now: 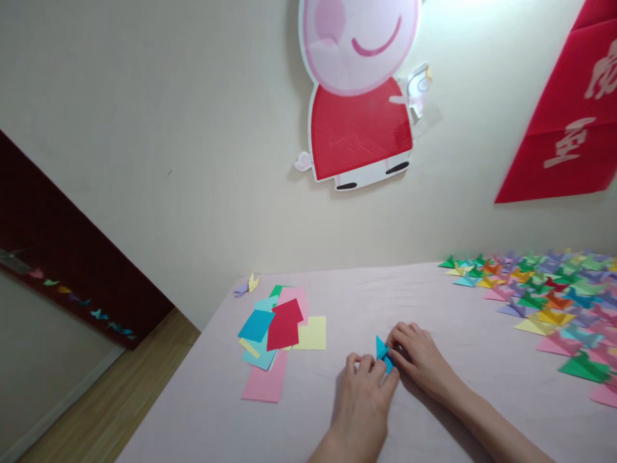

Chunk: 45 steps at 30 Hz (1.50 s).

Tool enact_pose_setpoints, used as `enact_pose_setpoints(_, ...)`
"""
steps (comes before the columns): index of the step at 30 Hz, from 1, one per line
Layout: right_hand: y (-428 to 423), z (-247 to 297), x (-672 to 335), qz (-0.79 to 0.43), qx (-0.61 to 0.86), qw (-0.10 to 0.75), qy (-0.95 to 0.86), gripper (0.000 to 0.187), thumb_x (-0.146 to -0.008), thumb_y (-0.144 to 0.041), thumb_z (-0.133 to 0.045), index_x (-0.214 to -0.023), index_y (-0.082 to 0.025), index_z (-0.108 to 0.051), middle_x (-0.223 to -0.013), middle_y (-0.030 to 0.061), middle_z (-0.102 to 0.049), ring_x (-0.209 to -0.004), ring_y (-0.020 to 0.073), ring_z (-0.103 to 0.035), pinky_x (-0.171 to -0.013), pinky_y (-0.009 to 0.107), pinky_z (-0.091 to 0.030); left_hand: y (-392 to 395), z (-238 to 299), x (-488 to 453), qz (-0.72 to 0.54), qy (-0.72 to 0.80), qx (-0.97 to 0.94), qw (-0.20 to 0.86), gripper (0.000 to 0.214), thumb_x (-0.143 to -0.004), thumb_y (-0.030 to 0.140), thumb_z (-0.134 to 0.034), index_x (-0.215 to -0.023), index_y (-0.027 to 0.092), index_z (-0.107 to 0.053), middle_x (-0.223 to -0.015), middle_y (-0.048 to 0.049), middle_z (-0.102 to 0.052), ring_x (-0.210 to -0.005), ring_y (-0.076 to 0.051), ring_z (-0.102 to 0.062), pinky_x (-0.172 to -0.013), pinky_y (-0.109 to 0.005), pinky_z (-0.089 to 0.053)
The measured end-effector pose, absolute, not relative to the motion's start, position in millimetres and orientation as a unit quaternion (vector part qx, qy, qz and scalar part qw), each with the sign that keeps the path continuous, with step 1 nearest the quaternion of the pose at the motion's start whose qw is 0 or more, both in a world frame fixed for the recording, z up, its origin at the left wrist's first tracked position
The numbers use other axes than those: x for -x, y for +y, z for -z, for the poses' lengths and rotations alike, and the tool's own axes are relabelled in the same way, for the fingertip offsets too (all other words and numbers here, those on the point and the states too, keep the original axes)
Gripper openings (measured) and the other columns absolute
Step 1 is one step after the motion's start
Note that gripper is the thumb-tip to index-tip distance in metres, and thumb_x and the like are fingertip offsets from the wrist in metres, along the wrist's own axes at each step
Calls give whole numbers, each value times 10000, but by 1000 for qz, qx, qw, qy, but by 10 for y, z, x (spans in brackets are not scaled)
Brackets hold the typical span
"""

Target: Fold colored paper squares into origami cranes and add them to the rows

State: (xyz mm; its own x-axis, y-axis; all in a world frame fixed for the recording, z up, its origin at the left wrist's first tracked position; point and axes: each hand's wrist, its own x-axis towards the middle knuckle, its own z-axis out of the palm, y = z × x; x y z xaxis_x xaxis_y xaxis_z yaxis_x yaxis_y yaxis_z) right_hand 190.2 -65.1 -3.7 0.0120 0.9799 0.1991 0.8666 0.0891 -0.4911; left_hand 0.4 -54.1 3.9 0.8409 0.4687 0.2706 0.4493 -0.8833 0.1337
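A small piece of folded blue paper point(382, 348), with a pointed corner sticking up, sits between my two hands on the cloth-covered table. My left hand point(362, 393) is at its near side, fingers curled and thumb against the paper. From the right, my right hand point(418, 350) pinches the paper's edge, with its other fingers bent over. My fingers hide part of the folds. To the left lies a loose pile of coloured paper sheets, with a red sheet point(284, 325) on top and a pale yellow sheet point(312, 333) beside it.
Rows of folded paper birds point(554, 302) in many colours cover the table's right side. Two more paper figures, one a yellow one point(252, 283), stand at the far left corner. Behind the table rises a wall with a cartoon pig cutout point(361, 128) and a red banner point(554, 122).
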Motion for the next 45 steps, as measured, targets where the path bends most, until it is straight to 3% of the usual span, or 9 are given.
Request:
enact_pose_setpoints(7,-647,42,-1896,-109,668,251,-692,106,-888,-222,-547,-809,-228,-617,-887,37,-644,-883,241,-542,-774,376,-388,-534,-49,-27,-150,251,-956,38,251,-885,118,-526,-1122,187,-575,-1122,-41,-622,-1010,-236,-506,-914,-413,-352)
enact_pose_setpoints(17,-612,66,-1985,-132,649,238,-710,108,-891,-252,-539,-818,-235,-618,-906,43,-648,-868,234,-535,-774,379,-394,-518,-76,-24,-149,280,-944,93,434,-840,84,-530,-1255,204,-503,-1143,-30,-606,-1027,-215,-504,-888,-388,-370)
enact_pose_setpoints(22,-616,44,-1967,-128,656,244,-702,92,-874,-259,-566,-800,-241,-616,-898,41,-651,-864,233,-545,-769,368,-401,-508,-71,-42,-142,272,-949,79,351,-834,70,-523,-1157,203,-550,-1129,-36,-606,-1027,-223,-505,-892,-394,-366)
enact_pose_setpoints(45,-644,42,-1929,-123,665,253,-692,86,-871,-246,-551,-815,-235,-616,-911,52,-651,-874,234,-521,-774,372,-382,-451,-132,-46,-140,248,-957,49,303,-864,21,-507,-1091,209,-577,-1052,-20,-613,-1014,-188,-510,-890,-362,-366)
